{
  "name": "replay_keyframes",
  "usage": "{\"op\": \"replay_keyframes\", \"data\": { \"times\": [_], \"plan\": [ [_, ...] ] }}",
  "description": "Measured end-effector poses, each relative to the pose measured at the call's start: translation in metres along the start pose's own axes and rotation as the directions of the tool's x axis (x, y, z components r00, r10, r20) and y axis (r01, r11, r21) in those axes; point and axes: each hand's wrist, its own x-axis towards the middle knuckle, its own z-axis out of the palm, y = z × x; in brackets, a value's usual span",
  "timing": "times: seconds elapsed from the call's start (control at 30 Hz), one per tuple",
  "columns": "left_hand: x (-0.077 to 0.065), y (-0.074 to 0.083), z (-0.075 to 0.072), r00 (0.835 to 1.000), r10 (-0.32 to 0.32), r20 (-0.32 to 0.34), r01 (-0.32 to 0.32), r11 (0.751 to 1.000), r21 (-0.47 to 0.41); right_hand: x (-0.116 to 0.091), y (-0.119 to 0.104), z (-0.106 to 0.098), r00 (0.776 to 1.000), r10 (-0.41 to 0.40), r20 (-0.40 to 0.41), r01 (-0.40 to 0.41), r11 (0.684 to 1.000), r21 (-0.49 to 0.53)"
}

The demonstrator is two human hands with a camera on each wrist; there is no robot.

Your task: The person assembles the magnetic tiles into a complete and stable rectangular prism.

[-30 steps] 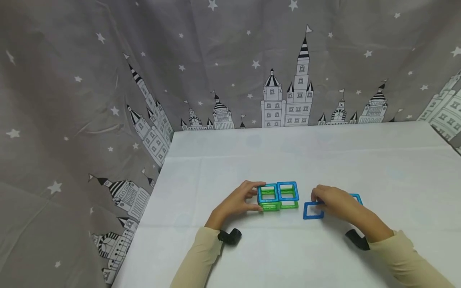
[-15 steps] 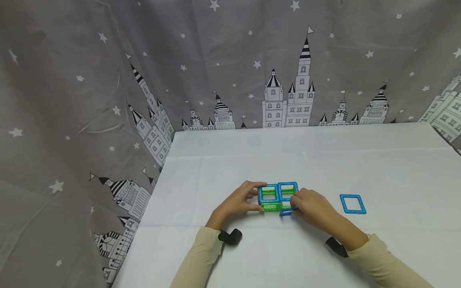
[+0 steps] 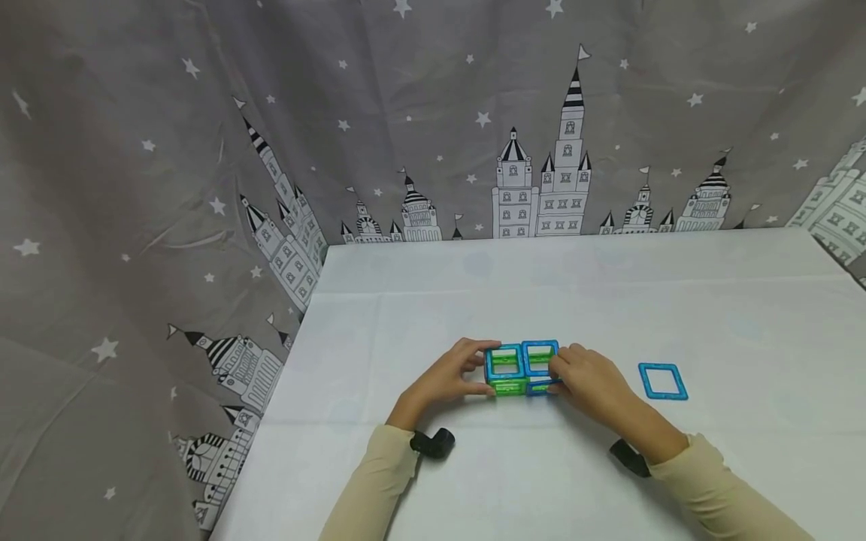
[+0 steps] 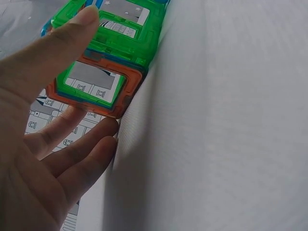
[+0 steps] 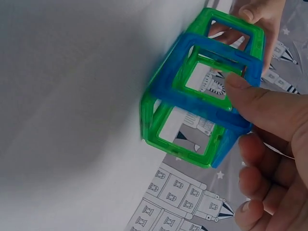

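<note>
A row of two joined cubes made of magnetic tiles [image 3: 509,388] stands on the white cloth, with blue frames on top and green ones on the sides. My left hand [image 3: 443,373] holds its left end, thumb on the green front and fingers toward the back. An orange-red tile [image 4: 131,86] forms that end in the left wrist view. At the right cube's front, my right hand [image 3: 595,383] pinches a blue square tile [image 5: 168,91], which lies against the opening there. The right thumb [image 5: 260,103] presses on its frame.
One loose blue square tile [image 3: 666,396] lies flat on the white cloth [image 3: 514,481], right of my right hand. A grey curtain [image 3: 419,90] printed with castles and stars hangs behind and to the left.
My right hand picked up a blue tile from the cloth on the right and carried it left to the right cube's front, where it tipped upright. The left hand stayed put.
</note>
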Motion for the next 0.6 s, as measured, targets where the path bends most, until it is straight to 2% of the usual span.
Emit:
{"op": "replay_keyframes", "data": {
  "times": [0.37, 0.6],
  "plan": [
    [0.0004, -0.0003, 0.0006, 1.0, -0.01, -0.001, 0.01, 1.0, -0.011, -0.0006, 0.0023, 0.0009, 0.997, 0.067, 0.038, -0.068, 0.997, 0.033],
    [0.0003, -0.0007, 0.0001, 1.0, -0.018, 0.001, 0.018, 1.0, -0.01, 0.0002, 0.0021, 0.0012, 0.98, 0.161, 0.119, -0.175, 0.977, 0.118]
  ]
}}
